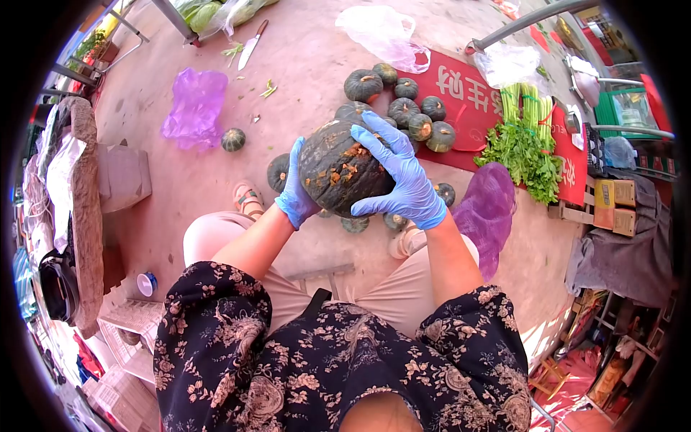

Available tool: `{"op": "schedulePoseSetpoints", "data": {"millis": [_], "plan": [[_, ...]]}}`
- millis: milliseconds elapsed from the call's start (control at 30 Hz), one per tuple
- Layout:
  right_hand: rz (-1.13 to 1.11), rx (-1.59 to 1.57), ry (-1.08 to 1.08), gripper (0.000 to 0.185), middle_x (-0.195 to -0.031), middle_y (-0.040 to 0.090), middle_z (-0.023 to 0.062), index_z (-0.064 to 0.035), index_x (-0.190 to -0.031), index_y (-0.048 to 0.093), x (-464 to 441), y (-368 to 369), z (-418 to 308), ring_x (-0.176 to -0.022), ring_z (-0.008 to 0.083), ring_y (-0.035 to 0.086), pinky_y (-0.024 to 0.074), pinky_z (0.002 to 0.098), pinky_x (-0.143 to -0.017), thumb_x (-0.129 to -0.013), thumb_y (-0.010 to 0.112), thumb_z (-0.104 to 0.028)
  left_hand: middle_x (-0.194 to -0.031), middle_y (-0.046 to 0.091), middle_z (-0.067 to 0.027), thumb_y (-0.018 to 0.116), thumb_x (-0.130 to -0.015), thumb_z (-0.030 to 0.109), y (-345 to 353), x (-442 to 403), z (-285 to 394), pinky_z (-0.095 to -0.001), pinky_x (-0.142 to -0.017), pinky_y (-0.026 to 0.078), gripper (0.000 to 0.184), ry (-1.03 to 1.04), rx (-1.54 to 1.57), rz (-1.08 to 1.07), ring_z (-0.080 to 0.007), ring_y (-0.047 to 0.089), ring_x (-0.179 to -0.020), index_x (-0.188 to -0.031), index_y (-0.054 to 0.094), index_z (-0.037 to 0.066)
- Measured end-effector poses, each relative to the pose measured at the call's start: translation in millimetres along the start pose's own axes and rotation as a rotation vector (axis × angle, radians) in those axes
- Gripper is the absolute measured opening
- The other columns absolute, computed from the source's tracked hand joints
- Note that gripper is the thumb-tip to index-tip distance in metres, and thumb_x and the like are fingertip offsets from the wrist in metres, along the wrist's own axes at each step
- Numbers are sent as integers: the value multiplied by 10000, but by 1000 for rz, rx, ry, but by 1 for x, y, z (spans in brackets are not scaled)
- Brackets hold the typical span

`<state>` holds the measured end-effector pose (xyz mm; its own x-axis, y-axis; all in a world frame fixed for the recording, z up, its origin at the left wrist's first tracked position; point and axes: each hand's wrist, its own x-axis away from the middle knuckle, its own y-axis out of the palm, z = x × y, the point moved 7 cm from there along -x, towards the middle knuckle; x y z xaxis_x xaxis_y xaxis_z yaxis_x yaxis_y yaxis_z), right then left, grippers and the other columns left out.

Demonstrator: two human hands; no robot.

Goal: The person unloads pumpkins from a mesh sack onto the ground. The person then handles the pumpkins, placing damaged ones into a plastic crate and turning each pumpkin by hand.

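Note:
Between my two blue-gloved hands I hold a large dark green pumpkin [335,176] with orange, warty patches on its upper side. My left hand [296,191] presses against its left side, the fingers partly hidden behind it. On the right side, my right hand [403,176] wraps over it with fingers spread and thumb along the lower edge. Below and beyond it, several smaller green pumpkins [403,111] are grouped on the floor, some partly covered by my hands and the held one. A single small pumpkin [233,140] lies apart to the left.
Purple plastic bag [194,108] and a knife [253,45] lie on the floor at the upper left. A white bag [378,32] is at the top. Celery [525,144] rests on a red mat [461,79]. Nearer on the right is a purple mesh sack [484,216].

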<state>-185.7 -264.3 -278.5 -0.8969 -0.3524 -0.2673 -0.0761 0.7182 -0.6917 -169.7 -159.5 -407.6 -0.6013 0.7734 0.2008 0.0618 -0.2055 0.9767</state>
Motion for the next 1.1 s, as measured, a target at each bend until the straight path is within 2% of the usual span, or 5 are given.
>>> {"op": "schedulePoseSetpoints", "data": {"millis": [233,467,700,867,1100], "plan": [[15,29,-90,889,-1382,325,127,-116,-1293,458,-4,6,-14,-1269,286,311,231,398,-1049,-537,767,-466,-1428,267,-109,188,-876,590,6,12,8,-456,-1082,208,680,24,-18,3,-291,283,-1301,-1391,260,151],[19,162,-201,611,-1292,467,79,-123,-1193,539,-19,23,-62,-1251,280,338,205,391,-1055,-663,708,-376,-1422,273,-105,173,-869,597,11,43,28,-451,-1078,218,683,137,-51,-81,-270,295,-1296,-1392,244,164],[58,238,-262,552,-1307,448,68,-152,-1161,549,-40,55,-133,-1236,290,345,195,424,-1051,-674,663,-384,-1401,310,-110,200,-848,626,30,93,70,-461,-1068,235,717,248,-20,-152,-281,322,-1277,-1373,288,146],[10,250,-299,430,-1364,373,92,-224,-1090,617,-40,92,-174,-1284,319,268,154,432,-1066,-679,649,-346,-1390,334,-112,203,-821,663,39,144,83,-472,-1052,267,759,290,-30,-200,-292,353,-1258,-1367,310,148],[22,345,-310,328,-1405,305,119,-175,-988,660,5,108,-224,-1301,329,219,140,447,-1055,-711,610,-344,-1377,355,-129,195,-838,632,35,179,96,-463,-1053,275,736,391,-58,-196,-305,357,-1257,-1365,312,131]]}}
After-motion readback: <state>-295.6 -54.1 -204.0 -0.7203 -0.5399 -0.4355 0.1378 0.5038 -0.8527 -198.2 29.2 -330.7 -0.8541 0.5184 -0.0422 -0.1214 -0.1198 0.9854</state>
